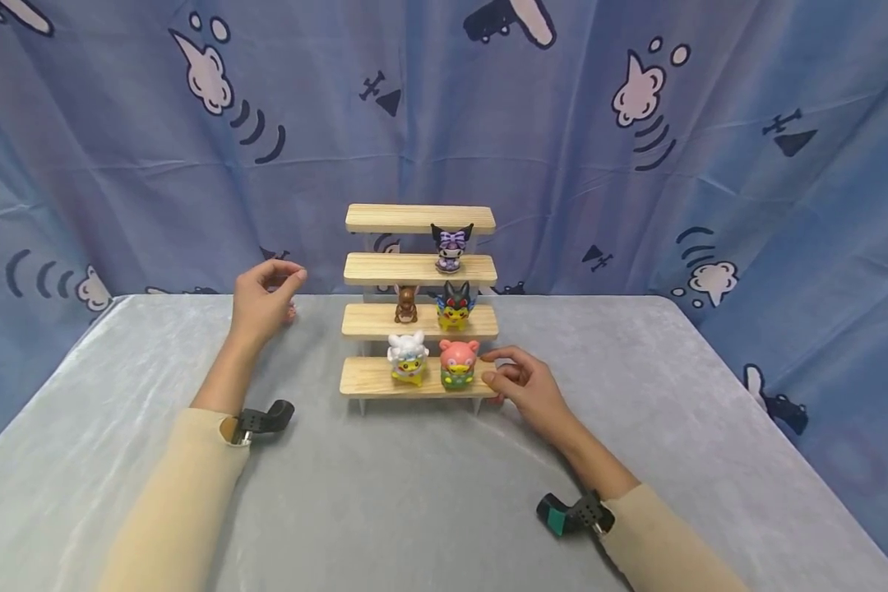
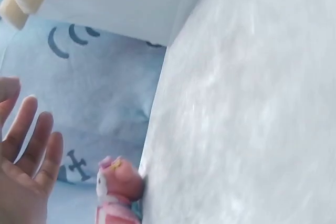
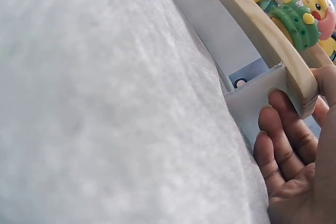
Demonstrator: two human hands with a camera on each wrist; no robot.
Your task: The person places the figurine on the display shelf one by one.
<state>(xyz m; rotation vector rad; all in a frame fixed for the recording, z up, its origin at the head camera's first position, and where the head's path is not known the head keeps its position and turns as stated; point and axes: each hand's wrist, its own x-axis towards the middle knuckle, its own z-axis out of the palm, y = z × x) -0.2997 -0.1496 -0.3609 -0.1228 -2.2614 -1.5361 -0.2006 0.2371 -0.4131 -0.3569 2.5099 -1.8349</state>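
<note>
A tiered wooden display shelf (image 1: 414, 380) stands on the table. My right hand (image 1: 529, 390) grips the right end of its lowest board; in the right wrist view, fingers (image 3: 286, 150) lie below the board (image 3: 294, 72). On that board sit a figurine in a white fluffy hood (image 1: 408, 359) and one in a pink hood with a green lower part (image 1: 459, 364). Left of the shelf, my left hand (image 1: 261, 306) is raised and holds nothing, its fingers loosely spread in the left wrist view. A pink figurine (image 2: 122, 190) stands on the table close to it, mostly hidden by the hand from the head.
Higher on the shelf are a brown figurine (image 1: 406, 305), a yellow one in a black hood (image 1: 455, 307) and a purple-and-black one (image 1: 450, 249). The grey-covered table (image 1: 385, 510) reaches back to a blue patterned curtain (image 1: 444, 107).
</note>
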